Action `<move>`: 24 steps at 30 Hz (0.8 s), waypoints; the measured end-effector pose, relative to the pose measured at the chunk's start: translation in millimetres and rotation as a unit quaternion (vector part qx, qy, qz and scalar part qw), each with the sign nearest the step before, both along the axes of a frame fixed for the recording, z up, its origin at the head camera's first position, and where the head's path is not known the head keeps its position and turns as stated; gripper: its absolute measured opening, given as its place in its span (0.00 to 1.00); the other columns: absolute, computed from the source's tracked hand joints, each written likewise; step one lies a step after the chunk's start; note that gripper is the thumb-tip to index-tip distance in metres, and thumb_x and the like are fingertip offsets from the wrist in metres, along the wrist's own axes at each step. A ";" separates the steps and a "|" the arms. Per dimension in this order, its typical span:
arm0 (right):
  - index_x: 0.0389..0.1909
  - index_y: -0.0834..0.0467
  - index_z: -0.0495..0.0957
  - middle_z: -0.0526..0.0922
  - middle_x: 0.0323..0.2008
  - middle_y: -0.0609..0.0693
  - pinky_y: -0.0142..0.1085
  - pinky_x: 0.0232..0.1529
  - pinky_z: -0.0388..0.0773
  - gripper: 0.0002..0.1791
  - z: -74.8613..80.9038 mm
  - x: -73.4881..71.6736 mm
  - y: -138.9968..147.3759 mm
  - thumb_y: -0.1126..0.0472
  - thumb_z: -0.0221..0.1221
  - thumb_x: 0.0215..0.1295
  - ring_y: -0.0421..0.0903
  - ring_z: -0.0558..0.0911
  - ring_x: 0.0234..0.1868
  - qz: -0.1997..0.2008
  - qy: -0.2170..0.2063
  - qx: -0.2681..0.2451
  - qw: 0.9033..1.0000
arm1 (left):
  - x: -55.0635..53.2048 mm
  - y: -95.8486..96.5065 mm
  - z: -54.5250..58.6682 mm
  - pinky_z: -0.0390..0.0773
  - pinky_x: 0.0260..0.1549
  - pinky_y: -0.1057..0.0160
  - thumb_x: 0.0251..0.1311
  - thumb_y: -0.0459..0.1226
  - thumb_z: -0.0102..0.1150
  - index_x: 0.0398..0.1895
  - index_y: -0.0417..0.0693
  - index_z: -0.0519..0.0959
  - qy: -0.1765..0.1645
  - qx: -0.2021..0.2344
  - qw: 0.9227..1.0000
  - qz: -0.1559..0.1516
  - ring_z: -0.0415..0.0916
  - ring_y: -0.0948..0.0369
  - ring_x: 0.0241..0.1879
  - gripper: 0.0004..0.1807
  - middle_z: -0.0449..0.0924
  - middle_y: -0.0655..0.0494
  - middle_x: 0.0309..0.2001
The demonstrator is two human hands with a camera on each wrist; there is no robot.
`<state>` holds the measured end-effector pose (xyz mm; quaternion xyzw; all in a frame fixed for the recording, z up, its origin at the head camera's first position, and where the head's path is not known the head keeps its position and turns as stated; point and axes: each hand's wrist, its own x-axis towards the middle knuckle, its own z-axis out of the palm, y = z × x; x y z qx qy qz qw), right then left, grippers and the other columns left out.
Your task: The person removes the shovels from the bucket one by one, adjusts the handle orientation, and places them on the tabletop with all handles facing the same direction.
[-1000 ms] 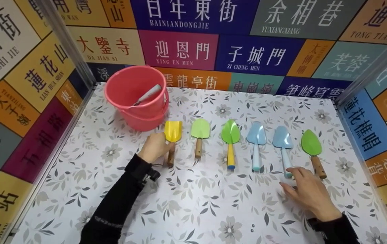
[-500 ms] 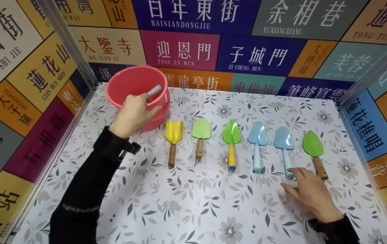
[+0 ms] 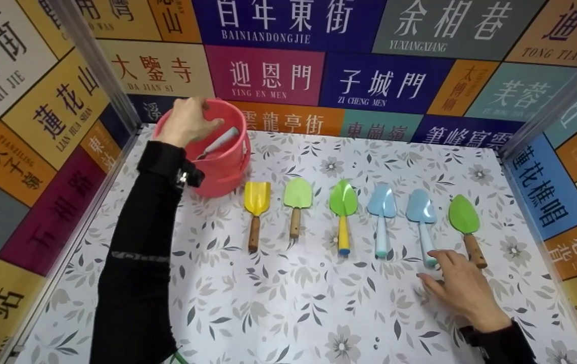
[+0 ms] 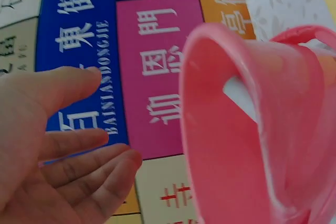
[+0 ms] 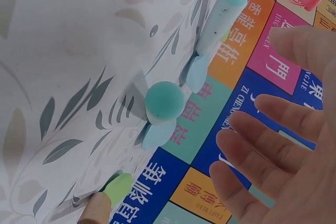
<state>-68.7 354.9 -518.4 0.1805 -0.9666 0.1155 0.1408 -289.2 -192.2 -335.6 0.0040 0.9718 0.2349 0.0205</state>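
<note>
My left hand (image 3: 190, 123) hovers over the far left rim of a pink bucket (image 3: 220, 179), fingers loose and nothing in them. In the left wrist view the bucket (image 4: 226, 171) stands beside the spread fingers (image 4: 105, 177). A trowel with a pale grey handle (image 3: 224, 141) leans inside the bucket, its blade partly hidden. My right hand (image 3: 463, 290) stays with relaxed fingers by the handle end of the right-hand light blue trowel (image 3: 421, 206). Seen from the right wrist, those fingers (image 5: 236, 150) are extended and hold nothing.
Right of the bucket, a row holds a yellow shovel (image 3: 257, 198), a pale green trowel (image 3: 298, 193), a green yellow-handled trowel (image 3: 343, 199), another light blue trowel (image 3: 382, 201) and a green wooden-handled trowel (image 3: 464, 215). Sign-patterned walls (image 3: 268, 76) enclose the floral tabletop (image 3: 268, 313).
My left hand has gone from the yellow shovel's handle up to the bucket, then farther back over its rim. The shovel still lies in the row. My right hand has not moved.
</note>
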 end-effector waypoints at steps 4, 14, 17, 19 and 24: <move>0.51 0.66 0.78 0.83 0.44 0.64 0.56 0.45 0.79 0.28 -0.4 -0.8 -0.7 0.57 0.74 0.52 0.62 0.82 0.44 0.001 -0.001 -0.001 1.000 | -13.8 -0.1 -11.3 0.72 0.66 0.47 0.68 0.46 0.59 0.67 0.34 0.70 -0.029 -0.002 1.000 0.005 0.69 0.42 0.67 0.31 0.72 0.34 0.66; 0.49 0.67 0.78 0.83 0.41 0.64 0.53 0.37 0.80 0.28 -4.1 -3.8 2.0 0.60 0.75 0.47 0.61 0.83 0.39 0.028 0.042 -0.002 0.999 | -35.5 17.9 -43.6 0.81 0.48 0.53 0.66 0.44 0.59 0.52 0.32 0.78 -0.024 -0.033 0.999 -0.008 0.82 0.46 0.44 0.22 0.80 0.40 0.39; 0.49 0.67 0.78 0.83 0.41 0.64 0.53 0.38 0.80 0.28 -4.6 -3.5 2.2 0.60 0.75 0.47 0.61 0.83 0.40 0.025 0.039 -0.002 0.999 | -41.7 21.5 -51.2 0.80 0.48 0.52 0.68 0.42 0.56 0.52 0.31 0.78 -0.031 -0.040 0.999 -0.013 0.82 0.44 0.48 0.21 0.81 0.35 0.45; 0.49 0.67 0.78 0.83 0.41 0.64 0.54 0.39 0.80 0.28 -4.9 -3.3 2.2 0.59 0.75 0.48 0.61 0.83 0.40 0.024 0.036 -0.003 0.999 | -45.1 22.7 -55.0 0.80 0.50 0.50 0.69 0.41 0.55 0.53 0.31 0.77 -0.030 -0.047 0.998 -0.013 0.82 0.42 0.50 0.21 0.81 0.32 0.49; 0.49 0.66 0.78 0.83 0.42 0.63 0.55 0.41 0.80 0.28 -4.8 -2.9 1.8 0.59 0.75 0.49 0.61 0.82 0.42 0.018 0.023 -0.005 1.000 | -52.6 23.7 -59.8 0.78 0.59 0.44 0.68 0.40 0.55 0.58 0.28 0.76 -0.034 -0.058 0.998 -0.009 0.79 0.38 0.57 0.24 0.78 0.28 0.57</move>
